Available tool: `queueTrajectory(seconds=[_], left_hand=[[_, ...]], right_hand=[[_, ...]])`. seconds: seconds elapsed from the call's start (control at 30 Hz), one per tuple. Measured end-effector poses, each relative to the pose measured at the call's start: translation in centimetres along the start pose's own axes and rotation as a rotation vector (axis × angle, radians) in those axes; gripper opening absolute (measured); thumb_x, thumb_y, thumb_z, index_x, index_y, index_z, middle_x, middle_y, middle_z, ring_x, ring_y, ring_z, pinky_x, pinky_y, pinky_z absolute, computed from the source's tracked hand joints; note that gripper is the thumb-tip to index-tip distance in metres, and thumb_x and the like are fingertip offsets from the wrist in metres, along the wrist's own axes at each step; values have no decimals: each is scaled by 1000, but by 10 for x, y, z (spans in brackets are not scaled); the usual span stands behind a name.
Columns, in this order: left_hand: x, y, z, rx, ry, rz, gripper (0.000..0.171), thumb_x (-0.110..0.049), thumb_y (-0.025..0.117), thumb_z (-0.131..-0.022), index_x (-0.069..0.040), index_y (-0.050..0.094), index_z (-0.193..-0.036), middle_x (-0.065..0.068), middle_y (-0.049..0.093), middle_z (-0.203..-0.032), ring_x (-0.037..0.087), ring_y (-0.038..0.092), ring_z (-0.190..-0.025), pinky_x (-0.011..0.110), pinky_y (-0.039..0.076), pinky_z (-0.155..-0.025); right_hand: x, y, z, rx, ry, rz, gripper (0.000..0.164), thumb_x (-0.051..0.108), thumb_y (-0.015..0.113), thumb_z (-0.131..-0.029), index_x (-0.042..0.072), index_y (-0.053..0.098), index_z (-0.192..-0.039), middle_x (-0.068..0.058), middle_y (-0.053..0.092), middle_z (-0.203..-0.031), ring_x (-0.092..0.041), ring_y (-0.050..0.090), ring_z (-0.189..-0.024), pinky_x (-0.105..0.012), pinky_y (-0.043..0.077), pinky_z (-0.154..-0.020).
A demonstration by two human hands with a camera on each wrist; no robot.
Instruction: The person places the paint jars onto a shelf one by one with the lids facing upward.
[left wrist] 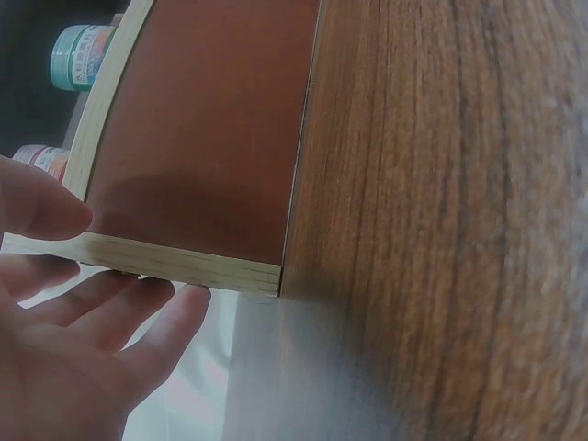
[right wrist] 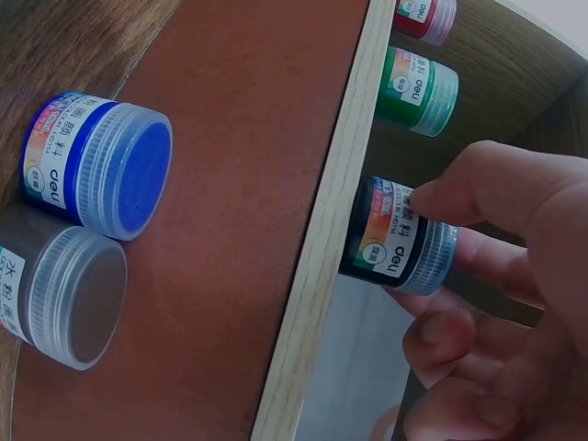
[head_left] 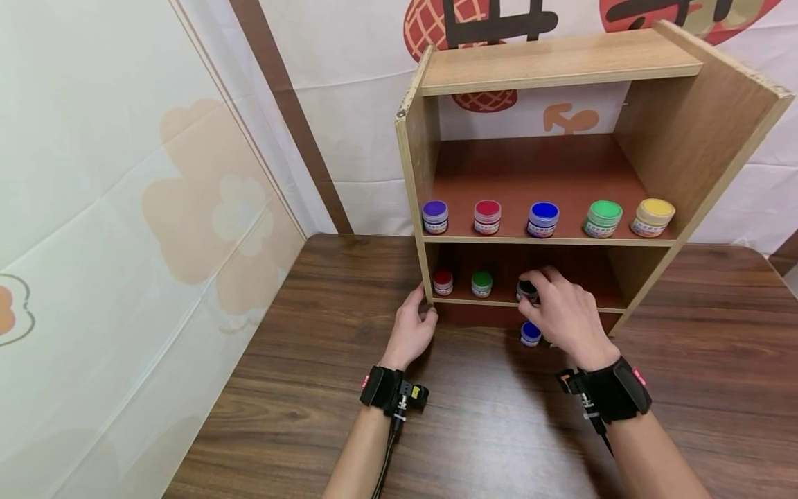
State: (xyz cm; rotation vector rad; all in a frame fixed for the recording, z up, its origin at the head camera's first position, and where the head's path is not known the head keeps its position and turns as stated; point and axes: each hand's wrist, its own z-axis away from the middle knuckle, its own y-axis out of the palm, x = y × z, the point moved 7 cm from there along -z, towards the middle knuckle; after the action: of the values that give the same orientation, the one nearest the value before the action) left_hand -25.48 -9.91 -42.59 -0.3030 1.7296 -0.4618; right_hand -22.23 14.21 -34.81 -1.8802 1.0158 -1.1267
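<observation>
My right hand pinches a paint jar with a dark, near-black body between thumb and fingers at the lower shelf's front edge. Left of it on that shelf are a green paint jar and a red paint jar. My left hand grips the left side panel of the wooden shelf unit, thumb inside and fingers outside. On the table before the unit lie a blue paint jar and a brownish-grey paint jar, the latter mostly hidden by my right hand in the head view.
Along the upper shelf's front edge stand purple, red, blue, green and yellow jars. The unit stands on a brown wood-grain table. Patterned cloth hangs behind and at the left.
</observation>
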Motion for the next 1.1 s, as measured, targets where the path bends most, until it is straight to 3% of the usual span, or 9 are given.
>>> queueTrajectory(seconds=[0.53, 0.77, 1.1], left_hand=[[0, 0, 0, 3, -1, 2, 57, -7, 49, -95, -10, 33, -150, 13, 44, -147, 24, 67, -98, 34, 53, -80], [0, 0, 1, 12, -9, 24, 56, -8, 48, -96, -10, 33, -150, 14, 44, -147, 30, 67, -102, 38, 53, -84], [0, 0, 0, 8, -8, 12, 57, -8, 49, -96, -11, 33, -150, 13, 43, -148, 28, 67, -102, 38, 53, -85]], right_hand=[[-2, 2, -5, -10, 8, 3, 32, 21, 65, -89, 7, 63, -117, -18, 61, -113, -24, 57, -65, -36, 44, -48], [-2, 2, -4, -16, 2, 4, 32, 22, 65, -89, 7, 63, -118, -17, 61, -113, -25, 57, -64, -35, 42, -46], [-3, 2, -4, -14, 8, 5, 33, 22, 65, -89, 7, 62, -118, -17, 60, -114, -25, 57, -65, -35, 42, -47]])
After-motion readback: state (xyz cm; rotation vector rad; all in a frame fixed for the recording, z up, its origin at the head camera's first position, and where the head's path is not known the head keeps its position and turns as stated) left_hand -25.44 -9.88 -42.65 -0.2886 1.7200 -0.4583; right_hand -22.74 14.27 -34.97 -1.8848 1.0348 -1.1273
